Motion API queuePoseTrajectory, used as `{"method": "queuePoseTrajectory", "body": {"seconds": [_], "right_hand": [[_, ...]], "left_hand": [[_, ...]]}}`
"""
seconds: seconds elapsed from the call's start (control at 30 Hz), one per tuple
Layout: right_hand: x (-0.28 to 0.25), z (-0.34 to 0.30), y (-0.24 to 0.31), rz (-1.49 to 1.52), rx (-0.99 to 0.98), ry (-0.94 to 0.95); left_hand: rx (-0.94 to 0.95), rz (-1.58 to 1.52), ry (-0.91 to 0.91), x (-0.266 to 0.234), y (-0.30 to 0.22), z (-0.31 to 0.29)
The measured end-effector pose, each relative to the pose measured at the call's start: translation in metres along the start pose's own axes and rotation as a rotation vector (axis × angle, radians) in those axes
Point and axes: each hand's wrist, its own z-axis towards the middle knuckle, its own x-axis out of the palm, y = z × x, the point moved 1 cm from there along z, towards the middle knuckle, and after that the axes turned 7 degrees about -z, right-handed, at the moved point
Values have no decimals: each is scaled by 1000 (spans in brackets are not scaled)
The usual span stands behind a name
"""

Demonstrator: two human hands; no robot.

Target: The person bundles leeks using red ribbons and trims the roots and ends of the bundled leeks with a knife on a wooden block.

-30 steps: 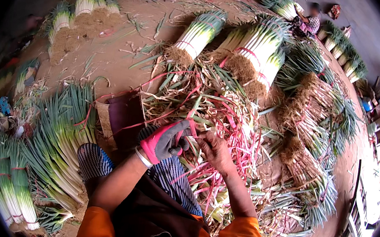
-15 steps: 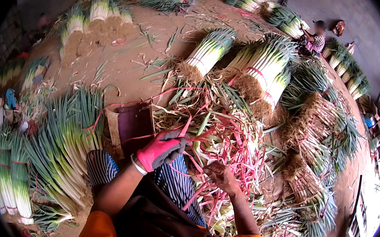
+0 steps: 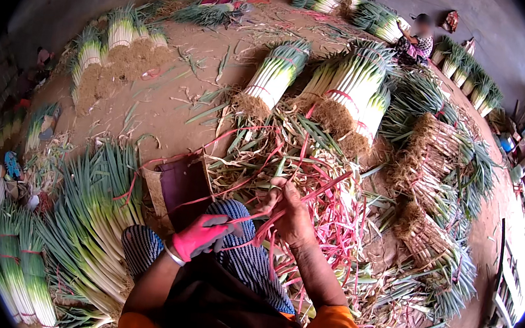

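My left hand, in a pink and grey glove, is closed over my striped knees on the end of a red plastic strip. The strip runs across to my bare right hand, whose fingers are bent tightly around it. More red strips trail from the right hand, one slanting up to the right and others hanging below it. Under and beyond that hand lies a heap of red strips mixed with pale dry leaves. Untied leeks, long and green with white stems, lie left of my legs.
Tied leek bundles stand ahead and at lower left. Root-on bundles lie stacked at right. A purple-faced board or box sits before my knees. A person sits at far right; others work at the back.
My right hand has moved forward, lifting strips from the heap. My left hand has drawn back toward me, so a strip now spans the two. The view has shifted slightly.
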Motion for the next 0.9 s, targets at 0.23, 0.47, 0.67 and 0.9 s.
{"method": "queuePoseTrajectory", "body": {"seconds": [0.23, 0.47, 0.67, 0.9], "right_hand": [[4, 4, 2, -428, -40, -23], [17, 5, -20, -816, -33, 169], [34, 3, -54, -881, 18, 317], [12, 3, -27, -1023, 74, 246]], "left_hand": [[-3, 9, 63, -37, -3, -23], [417, -131, -115, -50, -44, -32], [548, 15, -225, 1, -45, 14], [529, -596, -119, -26, -23, 13]]}}
